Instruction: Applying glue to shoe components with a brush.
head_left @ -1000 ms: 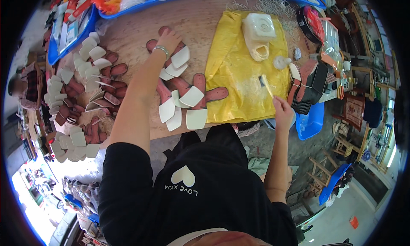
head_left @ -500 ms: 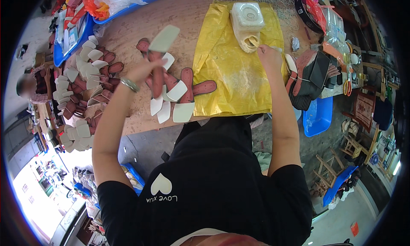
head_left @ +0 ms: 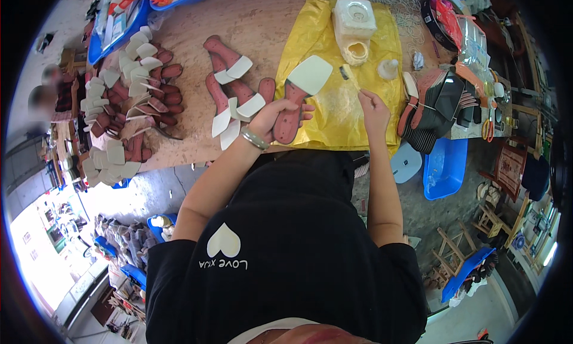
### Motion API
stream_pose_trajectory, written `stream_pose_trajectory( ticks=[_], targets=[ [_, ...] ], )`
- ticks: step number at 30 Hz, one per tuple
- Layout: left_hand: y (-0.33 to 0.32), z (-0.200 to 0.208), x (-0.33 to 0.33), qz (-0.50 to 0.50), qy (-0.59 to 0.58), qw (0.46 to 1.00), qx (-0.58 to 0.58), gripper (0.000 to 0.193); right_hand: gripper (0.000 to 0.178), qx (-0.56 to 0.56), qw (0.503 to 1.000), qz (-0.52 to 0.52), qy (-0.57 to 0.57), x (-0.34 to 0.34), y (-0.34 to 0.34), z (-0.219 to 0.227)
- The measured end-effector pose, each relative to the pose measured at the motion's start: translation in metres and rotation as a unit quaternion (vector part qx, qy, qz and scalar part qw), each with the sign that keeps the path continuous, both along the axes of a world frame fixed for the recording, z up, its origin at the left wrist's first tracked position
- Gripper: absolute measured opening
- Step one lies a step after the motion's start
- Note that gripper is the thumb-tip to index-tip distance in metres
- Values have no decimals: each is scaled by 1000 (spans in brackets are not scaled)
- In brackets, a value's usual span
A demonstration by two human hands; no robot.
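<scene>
My left hand (head_left: pixel 276 122), with a bangle at the wrist, is closed around a dark red insole (head_left: pixel 290 118). A broad off-white pad (head_left: pixel 313 74) covers the insole's far end. Pinched in my right hand (head_left: pixel 376 111) is a small brush (head_left: pixel 351 79) with a pale handle, its dark bristles pointing toward the pad but apart from it. Both hands are over a yellow plastic sheet (head_left: pixel 334 129). At the sheet's far side stands a whitish, crusted container (head_left: pixel 356 24) with a round opening facing me.
More insoles with white pads (head_left: pixel 239 93) lie crossed on the wooden table (head_left: pixel 197 21), left of the sheet. Further left is a larger heap (head_left: pixel 140 84). Strapped dark insole stacks (head_left: pixel 439 102) sit at right, above a blue bin (head_left: pixel 444 168). A small translucent bottle (head_left: pixel 388 69) stands on the sheet.
My left hand has brought an insole rightward from the table pile to the yellow sheet. My right hand has drawn the brush out of the container's opening and toward me.
</scene>
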State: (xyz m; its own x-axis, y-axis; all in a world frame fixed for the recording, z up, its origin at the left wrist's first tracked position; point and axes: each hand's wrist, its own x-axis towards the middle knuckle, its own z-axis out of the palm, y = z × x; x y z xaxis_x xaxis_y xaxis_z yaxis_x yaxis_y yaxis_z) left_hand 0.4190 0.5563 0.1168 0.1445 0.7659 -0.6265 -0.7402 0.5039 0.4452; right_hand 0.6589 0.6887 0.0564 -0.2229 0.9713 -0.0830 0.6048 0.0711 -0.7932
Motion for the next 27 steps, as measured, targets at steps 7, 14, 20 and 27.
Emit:
stream_pose_trajectory(
  ticks=[7,14,20,27],
  targets=[
    [-13,14,6,-15,25,999,-36,37,17,120,992,25,16,-8,-6,22],
    [-25,26,8,5,12,1000,-27,30,17,214,954,199,64,-29,-25,43],
    [-29,48,10,22,50,998,5,33,17,117,989,68,66,-36,-8,64],
    [-32,37,0,61,33,998,-2,35,16,159,986,51,-24,-23,-1,40]
  ],
)
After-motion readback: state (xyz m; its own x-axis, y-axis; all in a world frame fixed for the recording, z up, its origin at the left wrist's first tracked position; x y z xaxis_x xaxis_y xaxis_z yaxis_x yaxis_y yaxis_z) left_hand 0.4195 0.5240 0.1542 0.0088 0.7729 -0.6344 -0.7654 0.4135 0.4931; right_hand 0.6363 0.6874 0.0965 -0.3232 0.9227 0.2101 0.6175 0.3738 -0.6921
